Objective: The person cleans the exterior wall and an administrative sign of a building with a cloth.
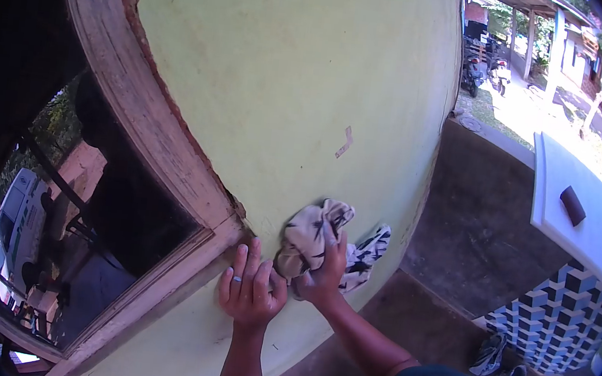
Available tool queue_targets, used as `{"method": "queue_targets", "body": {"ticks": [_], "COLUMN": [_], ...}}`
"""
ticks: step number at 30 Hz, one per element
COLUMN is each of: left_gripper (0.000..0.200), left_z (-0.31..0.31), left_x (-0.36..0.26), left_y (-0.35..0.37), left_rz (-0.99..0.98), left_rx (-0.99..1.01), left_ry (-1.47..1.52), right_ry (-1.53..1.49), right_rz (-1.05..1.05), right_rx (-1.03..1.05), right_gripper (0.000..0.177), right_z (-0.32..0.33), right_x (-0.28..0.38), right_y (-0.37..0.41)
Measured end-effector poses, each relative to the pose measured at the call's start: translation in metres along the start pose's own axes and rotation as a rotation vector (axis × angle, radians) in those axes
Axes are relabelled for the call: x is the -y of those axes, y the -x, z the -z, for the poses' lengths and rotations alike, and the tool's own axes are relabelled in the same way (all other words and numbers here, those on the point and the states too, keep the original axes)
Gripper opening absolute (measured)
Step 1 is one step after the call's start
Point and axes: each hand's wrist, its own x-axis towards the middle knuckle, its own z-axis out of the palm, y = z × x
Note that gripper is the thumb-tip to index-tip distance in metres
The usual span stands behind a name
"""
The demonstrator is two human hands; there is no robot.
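At far left, a dark glass pane (pixel 132 192) reflects trees and a white vehicle. A weathered wooden frame (pixel 133 78) holds the pane; its paint is faded and pinkish, and a rough, broken brown edge runs between it and the wall (pixel 290 77). The wall is pale green, smooth and matt, with a few specks and a small peeled mark; it looks curved in this view.

Just beside the frame's lower corner is the left hand (pixel 253 289), a ring on one finger. Its grip is open, the fingers apart, slightly bent and pointing up, with the thumb side close to the cloth (pixel 305 234). The right hand (pixel 325 268) reaches in from the lower right, its grip closed on the cloth and pressing it to the wall.

The cloth is soft, cream with dark markings, bunched and creased. Its main wad slants up and right to a folded top; a looser end spreads to the right of the hand, its tip also up and right.

Farther right, a dark, smooth floor (pixel 389 322) bears shoes (pixel 490 355) near a block-patterned panel (pixel 559 318). Above the panel, a flat white surface (pixel 588 181) carries a short brown piece (pixel 573 205), lying tilted. Motorbikes (pixel 472 77) stand beyond, outdoors.
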Motion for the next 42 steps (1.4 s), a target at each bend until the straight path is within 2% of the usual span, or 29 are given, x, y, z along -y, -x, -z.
{"method": "queue_targets", "body": {"ticks": [1, 3, 5, 6, 8, 9, 12, 14, 15, 16, 17, 19, 21, 23, 24, 26, 28, 29, 31, 33, 35, 39, 41, 42], "left_gripper": [0.015, 0.013, 0.010, 0.011, 0.013, 0.015, 0.019, 0.020, 0.022, 0.032, 0.032, 0.041, 0.049, 0.049, 0.049, 0.051, 0.051, 0.052, 0.052, 0.052, 0.051, 0.047, 0.045, 0.046], "left_z": [0.001, 0.007, 0.006, 0.007, 0.006, 0.004, -0.002, -0.001, -0.003, -0.001, -0.003, -0.006, -0.018, -0.025, -0.024, -0.024, -0.028, -0.034, -0.051, -0.064, -0.071, -0.073, -0.075, -0.075], "left_x": [0.000, -0.002, -0.002, -0.003, -0.003, -0.002, -0.002, -0.007, -0.009, -0.012, -0.017, -0.029, -0.039, -0.047, -0.052, -0.060, -0.064, -0.066, -0.070, -0.075, -0.078, -0.074, -0.072, -0.071], "left_y": [-0.003, -0.002, -0.003, -0.004, 0.002, 0.003, 0.013, 0.017, 0.016, 0.016, 0.014, 0.014, 0.014, 0.012, 0.004, -0.031, -0.071, -0.086, -0.106, -0.114, -0.109, -0.104, -0.101, -0.102], "left_rz": [-0.002, 0.005, 0.019, 0.041, 0.047, 0.047, 0.073, 0.099, 0.131, 0.161, 0.157, 0.262, 0.267, 0.140, 0.141, -0.023, -0.017, -0.018, 0.011, 0.030, 0.046, 0.019, 0.004, -0.009], "left_rx": [0.004, 0.011, 0.014, 0.018, 0.026, 0.033, 0.037, 0.049, 0.039, 0.086, 0.080, 0.061, 0.038, 0.066, 0.078, 0.147, 0.164, 0.179, 0.157, 0.142, 0.136, 0.110, 0.114, 0.105], "left_ry": [0.005, -0.002, 0.041, 0.047, 0.020, 0.019, -0.006, -0.026, -0.031, -0.027, -0.022, 0.007, 0.048, -0.015, -0.015, 0.017, 0.021, 0.029, 0.007, 0.002, -0.235, -0.285, -0.311, -0.323], "right_ry": [0.052, 0.087, -0.013, 0.006, 0.049, 0.005, 0.005, 0.013, 0.010, 0.008, 0.008, 0.011, 0.038, 0.041, 0.039, 0.039, 0.032, 0.030, 0.044, -0.006, 0.061, 0.125, 0.100, 0.147], "right_rz": [0.070, 0.069, 0.103, 0.166, 0.268, 0.317, 0.299, 0.204, 0.202, 0.154, 0.107, 0.090, 0.068, 0.014, -0.045, -0.104, -0.223, -0.219, -0.284, -0.235, -0.205, -0.098, -0.028, -0.085], "right_rx": [0.092, 0.077, 0.134, 0.120, 0.209, 0.178, 0.127, 0.050, 0.042, -0.023, -0.086, -0.083, -0.121, -0.103, -0.097, -0.085, -0.047, -0.048, 0.049, 0.077, 0.243, 0.157, -0.051, -0.081], "right_gripper": [0.080, 0.082, 0.085, 0.090, 0.079, 0.081, 0.083, 0.087, 0.087, 0.093, 0.100, 0.094, 0.090, 0.089, 0.090, 0.091, 0.094, 0.094, 0.097, 0.099, 0.098, 0.097, 0.094, 0.090], "right_z": [0.002, 0.001, -0.002, -0.008, -0.009, -0.010, -0.008, 0.004, 0.008, 0.011, 0.015, 0.027, 0.038, 0.047, 0.051, 0.059, 0.062, 0.063, 0.067, 0.071, 0.073, 0.074, 0.080, 0.087], "right_x": [0.007, 0.016, 0.034, 0.043, 0.066, 0.076, 0.069, 0.052, 0.040, 0.022, 0.005, -0.022, -0.048, -0.077, -0.091, -0.104, -0.100, -0.097, -0.073, -0.048, -0.039, -0.083, -0.116, -0.126], "right_y": [0.005, -0.013, -0.051, -0.073, -0.126, -0.152, -0.202, -0.219, -0.221, -0.221, -0.220, -0.209, -0.193, -0.168, -0.152, -0.125, -0.108, -0.106, -0.120, -0.147, -0.180, -0.221, -0.231, -0.233]}}
